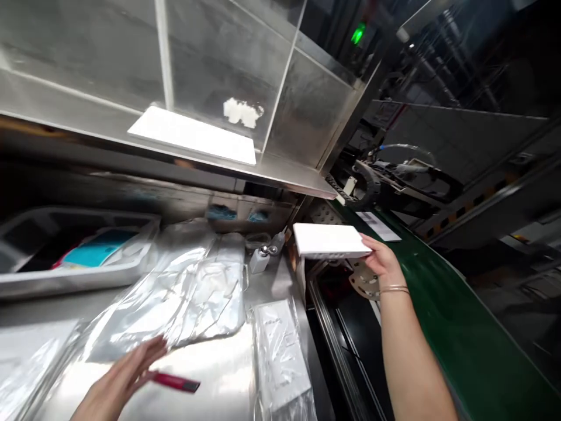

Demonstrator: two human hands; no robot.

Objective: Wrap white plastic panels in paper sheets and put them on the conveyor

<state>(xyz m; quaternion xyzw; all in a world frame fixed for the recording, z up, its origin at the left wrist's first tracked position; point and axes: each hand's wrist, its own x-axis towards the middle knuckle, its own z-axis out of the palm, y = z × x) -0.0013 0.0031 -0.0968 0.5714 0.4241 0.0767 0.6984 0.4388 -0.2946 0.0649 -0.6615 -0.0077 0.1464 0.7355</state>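
Note:
At the lower left, my left hand (125, 371) is closed with the thumb against a slim red tool with a dark end (177, 382), perhaps a cutter; blur hides its exact kind. Its fingers reach over the bare metal worktop (219, 365), close to a stack of clear plastic bags (184, 292). Farther right, my right hand (382, 257) grips a flat white box (331, 240) by its right end. That box is held up, level, above the gap between the worktop and the green conveyor belt (442, 333).
A plastic-wrapped white box (283, 351) lies along the worktop's right side. Behind it stands a small white bottle (259, 260). A grey bin (149, 240) sits at left. The metal shelf (289, 175) overhead carries a white panel (193, 135). Machinery (394, 175) stands beyond the belt.

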